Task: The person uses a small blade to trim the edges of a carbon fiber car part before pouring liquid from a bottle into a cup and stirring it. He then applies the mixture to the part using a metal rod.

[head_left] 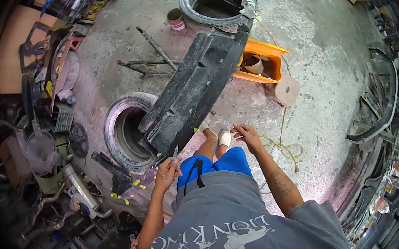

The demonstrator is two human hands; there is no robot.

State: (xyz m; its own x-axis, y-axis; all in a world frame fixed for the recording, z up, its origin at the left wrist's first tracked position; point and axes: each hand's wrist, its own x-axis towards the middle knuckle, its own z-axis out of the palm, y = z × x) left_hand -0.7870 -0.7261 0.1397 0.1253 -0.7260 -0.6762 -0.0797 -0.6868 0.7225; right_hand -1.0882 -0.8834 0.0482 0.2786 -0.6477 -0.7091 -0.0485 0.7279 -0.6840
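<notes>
My left hand (167,170) is closed around a slim, pale, blade-like tool (175,151), its tip pointing up beside the near end of a long black car bumper (199,76). The tool's exact kind is too small to make out. My right hand (247,136) is held out over the floor in front of my right leg, fingers loosely apart, with nothing visible in it. The bumper lies slantwise, one end on the near tire (113,122) and the other at the far tire (187,4). Dusty patches mark its surface.
An orange box (263,76) with a roll inside stands right of the bumper, beside a pinkish block stool (285,91). A yellow cord (282,145) loops across the floor. A can (176,21) and metal stand (154,47) sit left. Piled parts (76,189) line the left side.
</notes>
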